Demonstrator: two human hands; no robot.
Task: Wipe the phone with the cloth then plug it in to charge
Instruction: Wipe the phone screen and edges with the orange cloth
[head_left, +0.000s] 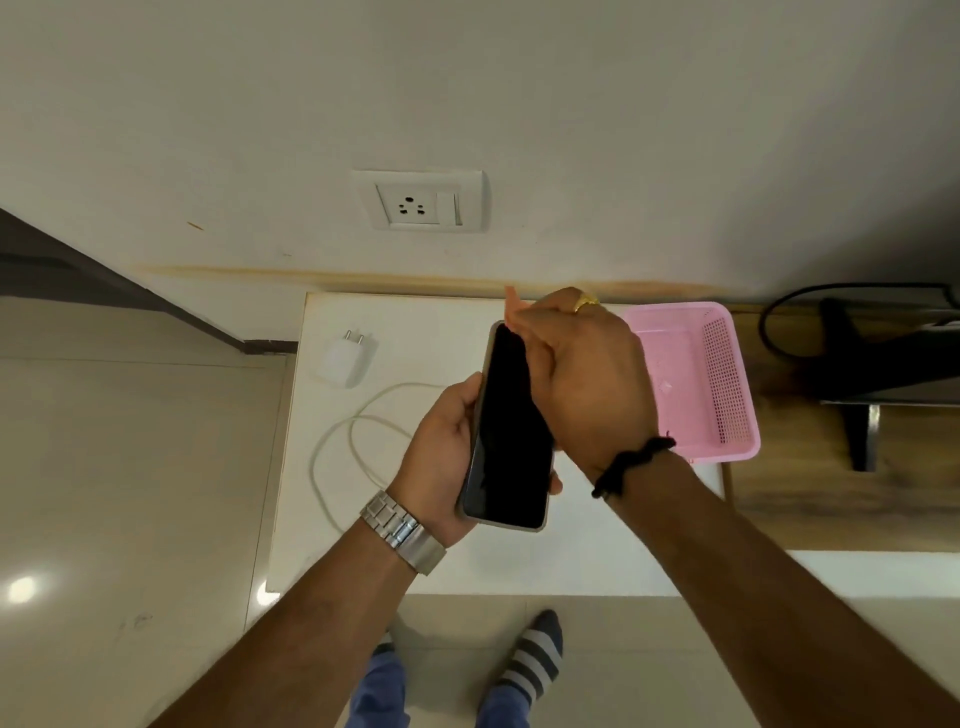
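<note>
The left hand (441, 447) holds the phone (511, 426) above the white table (571, 561), with the fingers wrapped around its back and the thumb on its left edge. The dark screen faces up, and the phone stands tilted, its top end pointing away from the person. The right hand (587, 374) is closed into a fist at the upper right part of the phone, and it grips a cloth (511, 306) — only a small orange-pink corner shows above the fingers, so the rest of the cloth is hidden inside the hand. This hand presses against the right side of the screen. On the table, to the left of the phone, lies a white charger plug (345, 361) with its two pins pointing to the wall, and a white cable (337, 441) curls in a loop below it; its far end goes behind the left hand. A pink basket (727, 384) stands on the right part of the table, partly behind the right hand. On the wall above there is a white socket (421, 201) with a switch beside it.
</note>
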